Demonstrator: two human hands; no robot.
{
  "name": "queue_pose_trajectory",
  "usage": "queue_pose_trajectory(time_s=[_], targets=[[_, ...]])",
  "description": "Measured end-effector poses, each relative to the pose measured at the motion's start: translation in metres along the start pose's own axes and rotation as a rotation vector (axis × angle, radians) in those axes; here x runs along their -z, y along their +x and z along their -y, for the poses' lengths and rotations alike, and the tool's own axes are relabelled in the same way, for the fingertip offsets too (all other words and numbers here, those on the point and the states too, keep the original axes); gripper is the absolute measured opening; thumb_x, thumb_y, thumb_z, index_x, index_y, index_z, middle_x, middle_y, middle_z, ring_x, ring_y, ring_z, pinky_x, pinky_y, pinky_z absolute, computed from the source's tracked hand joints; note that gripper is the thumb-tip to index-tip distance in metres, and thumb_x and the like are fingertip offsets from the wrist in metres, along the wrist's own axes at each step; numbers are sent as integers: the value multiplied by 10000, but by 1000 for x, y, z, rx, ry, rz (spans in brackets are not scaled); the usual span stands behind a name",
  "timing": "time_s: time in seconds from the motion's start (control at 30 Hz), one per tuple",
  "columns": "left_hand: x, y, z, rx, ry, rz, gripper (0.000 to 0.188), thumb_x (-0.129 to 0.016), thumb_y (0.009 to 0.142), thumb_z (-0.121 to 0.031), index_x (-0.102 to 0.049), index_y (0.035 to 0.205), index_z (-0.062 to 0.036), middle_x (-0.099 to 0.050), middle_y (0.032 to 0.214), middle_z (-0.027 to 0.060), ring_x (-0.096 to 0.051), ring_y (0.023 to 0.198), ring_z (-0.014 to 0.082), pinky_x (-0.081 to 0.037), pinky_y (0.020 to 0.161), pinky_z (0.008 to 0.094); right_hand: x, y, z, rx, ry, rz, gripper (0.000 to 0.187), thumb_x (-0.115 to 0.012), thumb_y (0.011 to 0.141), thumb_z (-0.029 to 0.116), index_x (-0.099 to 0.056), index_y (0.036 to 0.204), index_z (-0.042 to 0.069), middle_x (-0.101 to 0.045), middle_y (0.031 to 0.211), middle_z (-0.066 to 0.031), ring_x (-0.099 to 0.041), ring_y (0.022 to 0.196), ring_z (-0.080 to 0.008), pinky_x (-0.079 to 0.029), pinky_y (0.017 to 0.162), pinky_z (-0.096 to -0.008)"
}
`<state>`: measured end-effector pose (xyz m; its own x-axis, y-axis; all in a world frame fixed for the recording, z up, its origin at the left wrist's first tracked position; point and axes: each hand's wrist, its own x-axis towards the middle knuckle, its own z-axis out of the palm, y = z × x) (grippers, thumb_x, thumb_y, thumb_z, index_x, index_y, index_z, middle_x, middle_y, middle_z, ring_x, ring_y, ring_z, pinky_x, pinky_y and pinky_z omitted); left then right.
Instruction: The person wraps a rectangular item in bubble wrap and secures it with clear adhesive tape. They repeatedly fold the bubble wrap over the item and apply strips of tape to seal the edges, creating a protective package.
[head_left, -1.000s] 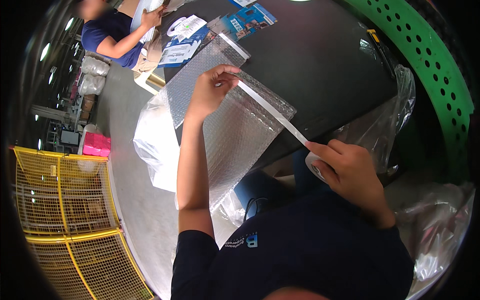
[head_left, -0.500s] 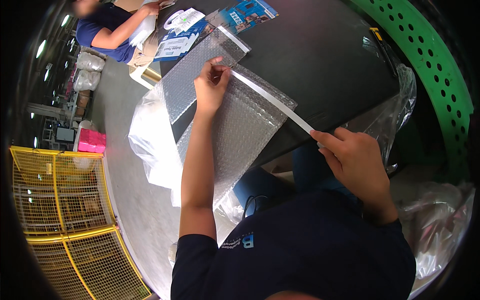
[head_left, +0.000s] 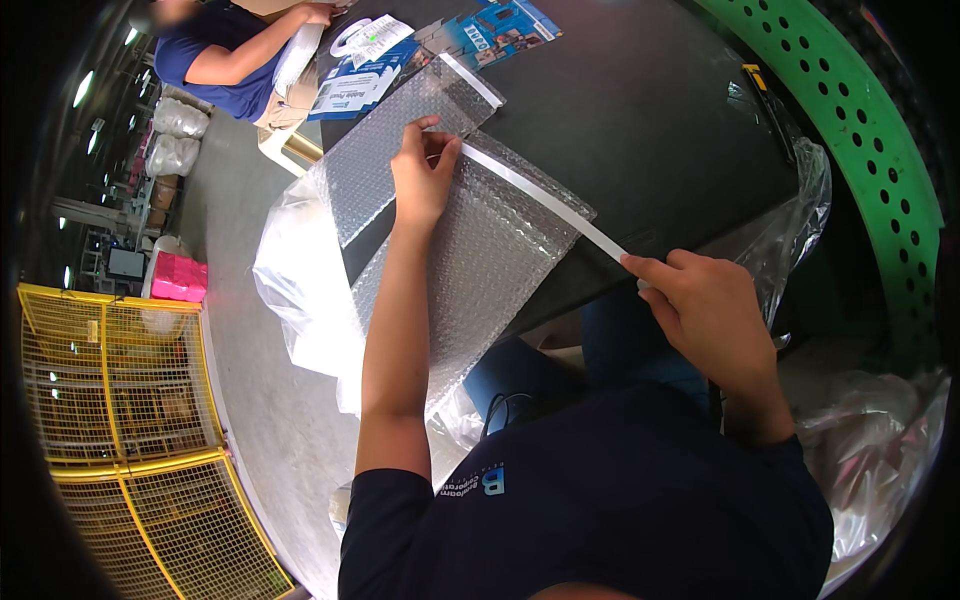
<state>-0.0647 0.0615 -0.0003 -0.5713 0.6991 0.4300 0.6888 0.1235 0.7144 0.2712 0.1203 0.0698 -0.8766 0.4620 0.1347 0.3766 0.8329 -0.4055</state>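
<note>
A sheet of clear bubble wrap [head_left: 480, 250], looking like a flat pouch, lies on the dark table and hangs over its near edge. Along its upper edge runs a white adhesive strip [head_left: 540, 198], stretched taut past the corner. My left hand [head_left: 422, 182] pinches the strip's far left end against the wrap, thumb and forefinger closed. The strip's other end is between the thumb and forefinger of my right hand [head_left: 715, 310], off the table's near edge. Under my left hand, farther left, lies another bubble wrap piece [head_left: 385, 150] with a white strip along its top.
Blue printed cards [head_left: 360, 88], a white tape roll [head_left: 360, 38] and a blue printed sheet [head_left: 500, 32] lie at the far side. A yellow-black box cutter [head_left: 768, 105] rests near a green perforated panel [head_left: 850, 130]. Far left stand a co-worker [head_left: 235, 60] and a yellow mesh fence [head_left: 120, 390].
Both my hands keep their grip on the strip, almost still. The co-worker's hands and the whitish item they hold have shifted slightly.
</note>
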Motion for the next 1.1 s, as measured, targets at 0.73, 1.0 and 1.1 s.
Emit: queue_pose_trajectory(time_s=[0.73, 1.0, 1.1], targets=[[-3, 1, -2, -36, 89, 21, 322, -672, 823, -35, -541, 1111, 23, -687, 878, 114, -682, 795, 176, -552, 729, 292, -2, 0, -2, -19, -34, 59, 280, -609, 831, 139, -644, 1107, 109, -579, 694, -61, -608, 651, -246, -466, 597, -374], [-3, 1, -2, -40, 144, 25, 319, -691, 804, -39, -554, 1086, 16, -688, 877, 110, -688, 785, 187, -555, 720, 300, -1, 0, -2, -30, -38, 82, 283, -599, 840, 145, -644, 1118, 117, -587, 705, -61, -612, 674, -245, -468, 609, -375], [-5, 0, -5, -96, 266, -41, 325, -713, 778, -46, -567, 1064, 3, -683, 838, 103, -684, 729, 206, -548, 666, 308, -2, 0, -3, -40, -33, 92, 287, -595, 843, 146, -643, 1125, 118, -589, 710, -61, -613, 680, -245, -469, 612, -375]])
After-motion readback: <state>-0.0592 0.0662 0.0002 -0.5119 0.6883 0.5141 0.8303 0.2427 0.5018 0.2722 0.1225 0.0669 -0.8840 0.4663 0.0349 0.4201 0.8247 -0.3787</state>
